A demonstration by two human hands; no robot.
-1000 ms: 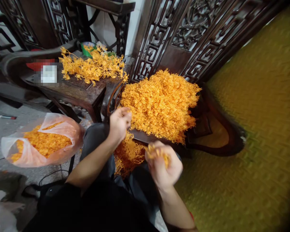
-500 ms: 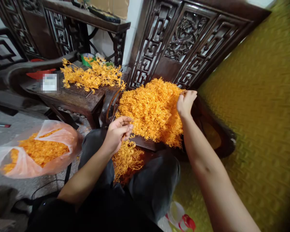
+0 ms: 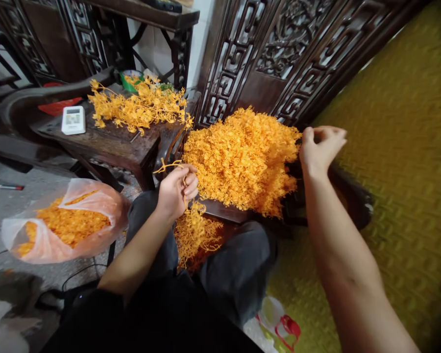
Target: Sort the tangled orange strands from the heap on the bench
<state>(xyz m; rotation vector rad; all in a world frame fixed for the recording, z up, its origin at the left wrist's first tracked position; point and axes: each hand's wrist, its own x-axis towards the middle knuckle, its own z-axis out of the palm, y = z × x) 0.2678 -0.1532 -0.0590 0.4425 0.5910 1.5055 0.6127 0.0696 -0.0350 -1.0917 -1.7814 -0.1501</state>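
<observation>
My left hand (image 3: 177,189) is closed on a thin orange stem (image 3: 165,166), whose forked end sticks out above the fingers. Just below that hand, a tangle of bare orange stems (image 3: 198,230) lies between my knees. In front is a large heap of frilly orange artificial-looking flower sprays (image 3: 238,157) on a dark wooden seat (image 3: 224,211). At the heap's right edge, my right hand (image 3: 321,147) is raised, slightly blurred. Its thumb is by the sprays and its fingers stretch rightward, with nothing visible in them.
More orange sprays (image 3: 139,105) lie on a wooden side table (image 3: 132,152), with a small white device (image 3: 73,120) and a green bowl (image 3: 130,81). A plastic bag (image 3: 119,206) of orange pieces stands on the floor to the left. A clear container with a red part (image 3: 288,326) is low right.
My right hand has moved right along the heap's edge and its fingers have spread. My left hand has turned, and the forked stem now shows above it. The view has shifted slightly.
</observation>
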